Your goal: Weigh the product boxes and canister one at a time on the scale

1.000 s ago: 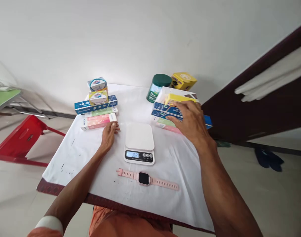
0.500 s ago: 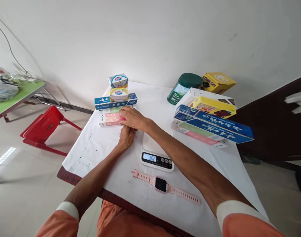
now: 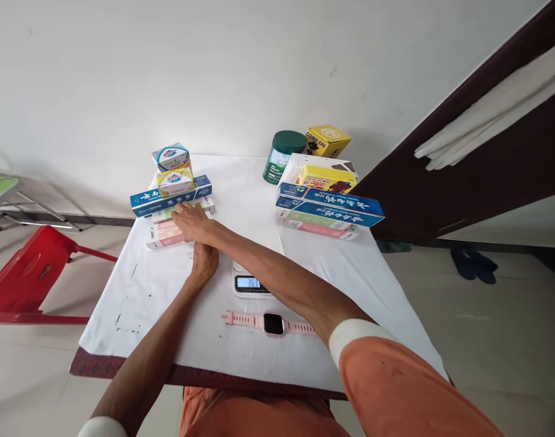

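Observation:
My right hand (image 3: pixel 194 226) reaches across to the left stack, its fingers bent over a pink toothpaste box (image 3: pixel 161 235) with the fingertips against the green-and-white box (image 3: pixel 164 215) behind. My left hand (image 3: pixel 204 262) is at the right end of the pink box, just below my right wrist; its fingertips are hidden. Over the green box lies a blue toothpaste box (image 3: pixel 149 203), topped by a yellow-and-white soap box (image 3: pixel 175 182) and a blue-and-white soap box (image 3: pixel 172 158). A white digital scale (image 3: pixel 251 294) sits partly under my right forearm.
A pink-strapped watch (image 3: pixel 273 324) lies in front of the scale. At right stand stacked boxes including a blue toothpaste box (image 3: pixel 328 209), a yellow box (image 3: pixel 327 179), a green-lidded canister (image 3: pixel 286 156) and a yellow cube box (image 3: pixel 330 141). A red chair (image 3: pixel 29 276) stands left.
The view has swung right, so the table things appear further left. My right fingertips have shifted onto the green-and-white box's front. The scale's display has gone from 362 to 363.

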Demonstrator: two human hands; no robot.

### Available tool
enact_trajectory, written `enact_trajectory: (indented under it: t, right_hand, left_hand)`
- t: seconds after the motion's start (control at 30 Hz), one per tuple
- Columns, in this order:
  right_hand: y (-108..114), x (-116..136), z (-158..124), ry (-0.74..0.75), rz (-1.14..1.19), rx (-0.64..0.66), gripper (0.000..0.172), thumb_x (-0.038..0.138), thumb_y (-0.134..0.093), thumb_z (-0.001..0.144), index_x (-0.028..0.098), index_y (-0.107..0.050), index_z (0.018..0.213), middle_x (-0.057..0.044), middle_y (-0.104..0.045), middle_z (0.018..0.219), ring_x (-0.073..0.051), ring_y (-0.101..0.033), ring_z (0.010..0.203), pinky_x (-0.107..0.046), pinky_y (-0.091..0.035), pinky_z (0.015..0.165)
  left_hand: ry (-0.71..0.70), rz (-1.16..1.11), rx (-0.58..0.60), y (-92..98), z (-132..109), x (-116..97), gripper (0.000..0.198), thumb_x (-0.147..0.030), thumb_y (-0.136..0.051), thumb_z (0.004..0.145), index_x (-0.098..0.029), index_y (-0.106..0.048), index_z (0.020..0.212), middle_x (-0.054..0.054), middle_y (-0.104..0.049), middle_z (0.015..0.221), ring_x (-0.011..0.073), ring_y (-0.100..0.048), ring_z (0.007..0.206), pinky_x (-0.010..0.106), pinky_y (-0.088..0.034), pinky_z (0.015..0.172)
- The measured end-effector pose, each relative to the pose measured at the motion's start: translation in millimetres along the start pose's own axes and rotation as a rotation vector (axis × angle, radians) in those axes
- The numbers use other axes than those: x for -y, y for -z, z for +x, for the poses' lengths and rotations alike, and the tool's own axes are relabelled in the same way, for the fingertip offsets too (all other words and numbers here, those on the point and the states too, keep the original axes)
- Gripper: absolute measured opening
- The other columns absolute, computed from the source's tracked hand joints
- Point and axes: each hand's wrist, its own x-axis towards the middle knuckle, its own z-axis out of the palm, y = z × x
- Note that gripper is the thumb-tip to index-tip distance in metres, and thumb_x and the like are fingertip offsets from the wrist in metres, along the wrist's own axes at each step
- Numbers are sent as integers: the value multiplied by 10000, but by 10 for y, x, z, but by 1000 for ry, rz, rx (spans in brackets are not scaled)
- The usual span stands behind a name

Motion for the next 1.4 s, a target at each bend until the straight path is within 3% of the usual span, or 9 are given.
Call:
enact_trajectory:
  t: [0.17, 0.33, 0.43, 0.53, 0.67, 0.9, 1.03, 1.17, 1.4]
  right_hand:
    - [270, -19, -147, 11, -12, -84, 427, 224, -731, 948, 192, -583, 1347, -57, -704, 1404, -256, -612, 1278, -463, -529, 1100]
    - [787, -224, -604, -65, -34, -232, 510, 224, -675, 987, 148, -497, 1458, -146, -626, 1500, -305, -562, 1358, -508, -507, 1112]
    - [923, -473, -1086, -154, -38, -253, 441, 254, -750, 945, 135, -584, 1336, -189, -663, 1389, -357, -610, 1285, -523, -531, 1039]
    - [773, -750, -1606, -243, 60, -312, 391, 289, -847, 865, 194, -636, 1181, -144, -710, 1249, -346, -660, 1173, -488, -548, 981]
    - [318, -993, -2089, -242, 218, -362, 383, 291, -862, 825, 241, -646, 1137, -103, -721, 1182, -331, -669, 1128, -475, -552, 974]
    - [-181, -970, -2205, -283, 329, -302, 399, 272, -851, 822, 226, -684, 1181, -127, -714, 1201, -355, -648, 1175, -526, -565, 1012]
    - [-208, -1001, -2199, -252, 386, -359, 466, 406, -896, 823, 225, -718, 1213, -132, -736, 1198, -357, -661, 1169, -545, -568, 1041]
    - [-72, -1105, -2304, -265, 488, -540, 551, 674, -772, 905, 210, -758, 1203, -146, -765, 1240, -359, -681, 1216, -562, -561, 1087]
    - [84, -1155, -2449, -372, 556, -631, 456, 654, -645, 1002, 222, -780, 1060, -120, -789, 1131, -316, -730, 1073, -473, -630, 842]
  left_hand:
    - [0, 166, -27, 17, -34, -141, 183, -131, -626, 906, -235, -581, 762, 55, -645, 777, 289, -648, 852, 472, -562, 851]
    - [-11, 195, -2, 11, -77, -230, 93, -206, -585, 944, -222, -676, 950, 53, -711, 919, 220, -680, 803, 405, -594, 841]
    - [4, 163, 8, 9, -83, -232, 199, -240, -556, 960, -207, -712, 1081, 87, -737, 1039, 215, -718, 843, 397, -602, 851]
    - [37, 125, -9, 7, -83, -233, 215, -269, -552, 965, -195, -716, 1083, 96, -748, 1041, 214, -727, 852, 381, -603, 827]
    - [72, 139, -7, 7, -86, -270, 245, -249, -522, 962, -182, -707, 1108, 104, -765, 1065, 209, -724, 870, 370, -610, 821]
    - [72, 188, 26, 47, -67, -308, 285, -253, -517, 952, -172, -705, 1150, 121, -757, 1136, 212, -732, 908, 390, -612, 877]
    - [60, 194, 34, 64, -55, -308, 286, -289, -539, 944, -177, -706, 1147, 114, -761, 1119, 218, -731, 919, 392, -617, 878]
    - [45, 196, 31, 58, -58, -304, 293, -328, -553, 942, -179, -708, 1142, 113, -762, 1103, 226, -727, 931, 392, -616, 868]
    - [59, 194, 31, 41, -65, -313, 319, -325, -532, 931, -171, -702, 1153, 125, -757, 1113, 233, -722, 931, 404, -608, 880]
